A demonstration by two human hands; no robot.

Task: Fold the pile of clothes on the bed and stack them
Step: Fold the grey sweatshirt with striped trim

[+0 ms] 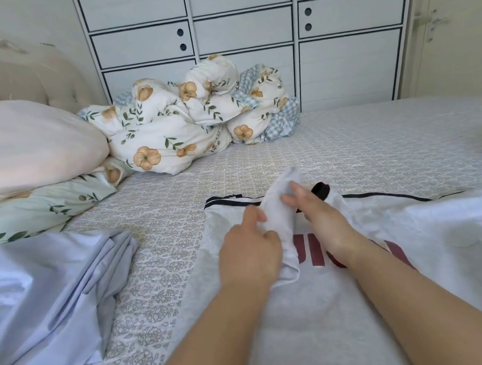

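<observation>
Now both hands, left hand (248, 251) and right hand (316, 211), hold a white sock (281, 207) (over the shirt (315, 312)).

On the bed (384, 142), a white shirt (315, 312) with dark red lettering lies spread flat. The left hand (248, 251) and right hand (320, 217) both grasp a small white garment (281, 207) on top of it. Folded pale blue cloth (38, 300) lies at left, a floral duvet (192, 117) beyond.
</observation>
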